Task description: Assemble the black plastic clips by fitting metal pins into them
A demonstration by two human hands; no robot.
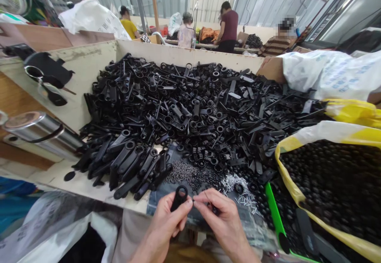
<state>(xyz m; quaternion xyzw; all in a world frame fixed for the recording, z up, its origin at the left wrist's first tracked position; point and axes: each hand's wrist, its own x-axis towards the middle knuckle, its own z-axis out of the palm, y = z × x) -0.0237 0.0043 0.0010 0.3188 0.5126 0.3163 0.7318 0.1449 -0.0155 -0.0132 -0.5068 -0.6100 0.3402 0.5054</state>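
Low at the front, my left hand is closed around a black plastic piece with a ring-shaped end, the ring pointing up. Beside it, my right hand has its thumb and fingertips pinched close to that piece; what they hold is too small to name. Just beyond my hands, on a denim cloth, lie small brownish screws, tiny black parts and silver pins. Long black pieces with ring ends lie in a row to the left.
A large heap of black plastic parts fills the walled bench. On the right stands a yellow-and-white bag of small black balls, beside a green edge. A steel flask stands left. Several people work behind, one in a maroon shirt.
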